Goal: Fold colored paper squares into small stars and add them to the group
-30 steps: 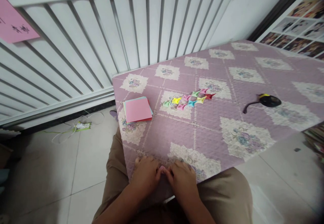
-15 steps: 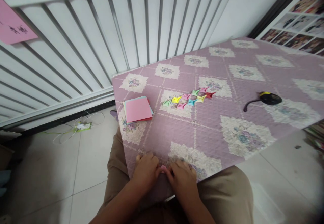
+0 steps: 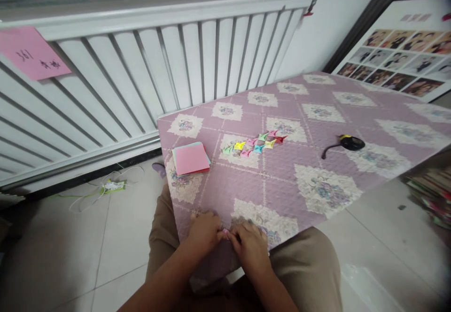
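At the near edge of the table, my left hand (image 3: pixel 205 231) and my right hand (image 3: pixel 248 242) face each other, fingers curled inward. Between their fingertips they pinch a small folded pink paper (image 3: pixel 225 231), mostly covered by the fingers. Farther up the cloth lie two rows of small folded paper shapes with pointed corners, among them a yellow one (image 3: pixel 239 146), a blue one (image 3: pixel 259 149) and a red one (image 3: pixel 280 139). To their left sits a stack of square coloured paper (image 3: pixel 191 158), pink on top.
A purple floral cloth (image 3: pixel 225 185) covers the table. Right of the folded shapes lies a black and yellow object with a short cord (image 3: pixel 351 143). A white radiator (image 3: pixel 197 63) runs behind, with a pink note (image 3: pixel 35 53). A power strip (image 3: pixel 113 186) lies on the floor at left.
The camera has tilted up, showing more of the radiator and photo board. Both hands stay at the table edge on the pink paper, of which slightly less shows now.
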`<state>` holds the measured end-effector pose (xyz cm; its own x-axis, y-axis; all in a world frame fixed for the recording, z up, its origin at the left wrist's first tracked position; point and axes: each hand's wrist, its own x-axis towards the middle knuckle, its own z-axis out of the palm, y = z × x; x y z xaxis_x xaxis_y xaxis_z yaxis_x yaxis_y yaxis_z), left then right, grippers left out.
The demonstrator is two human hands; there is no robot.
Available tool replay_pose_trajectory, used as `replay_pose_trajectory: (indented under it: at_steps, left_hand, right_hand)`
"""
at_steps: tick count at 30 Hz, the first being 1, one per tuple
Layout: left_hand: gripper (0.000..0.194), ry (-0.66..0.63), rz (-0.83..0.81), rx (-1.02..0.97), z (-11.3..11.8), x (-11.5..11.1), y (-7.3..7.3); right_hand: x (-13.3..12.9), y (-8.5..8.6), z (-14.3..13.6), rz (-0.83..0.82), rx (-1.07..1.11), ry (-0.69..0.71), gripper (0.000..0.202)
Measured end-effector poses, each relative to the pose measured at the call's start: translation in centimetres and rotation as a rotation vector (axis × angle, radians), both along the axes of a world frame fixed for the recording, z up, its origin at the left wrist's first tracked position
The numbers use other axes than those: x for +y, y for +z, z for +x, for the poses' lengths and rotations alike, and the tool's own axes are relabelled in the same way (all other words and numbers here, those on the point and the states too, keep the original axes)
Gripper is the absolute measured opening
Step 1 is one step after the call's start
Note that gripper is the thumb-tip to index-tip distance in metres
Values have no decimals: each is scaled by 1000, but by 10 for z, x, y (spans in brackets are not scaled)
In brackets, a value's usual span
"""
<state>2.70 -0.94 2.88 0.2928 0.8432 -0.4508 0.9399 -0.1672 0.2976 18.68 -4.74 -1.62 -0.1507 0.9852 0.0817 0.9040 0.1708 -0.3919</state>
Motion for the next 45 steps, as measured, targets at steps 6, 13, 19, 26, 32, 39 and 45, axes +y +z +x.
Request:
replay_pose_trajectory:
  at_steps: [6, 13, 19, 26, 32, 39, 45]
  left_hand:
    - [28, -65, -40, 44, 5, 15, 12]
    - [25, -115, -16, 64, 8, 13, 5]
    - [26, -133, 30, 41, 8, 9, -7]
    - [30, -140, 70, 1, 2, 7, -7]
    - [29, -162, 58, -47, -8, 9, 1]
    - [21, -149, 17, -15, -11, 11, 2]
    - [25, -148, -11, -14, -7, 14, 7]
  right_hand:
    - [-11, -13, 17, 92, 87, 169, 13]
    - [-32, -20, 17, 280, -44, 272, 41]
    - [-39, -28, 21, 315, -158, 294, 48]
    - [-45, -23, 5, 331, -169, 233, 48]
    - [-47, -23, 6, 328, -229, 282, 54]
    - [-48, -23, 6, 327, -231, 297, 56]
    - [-45, -25, 5, 307, -217, 292, 57]
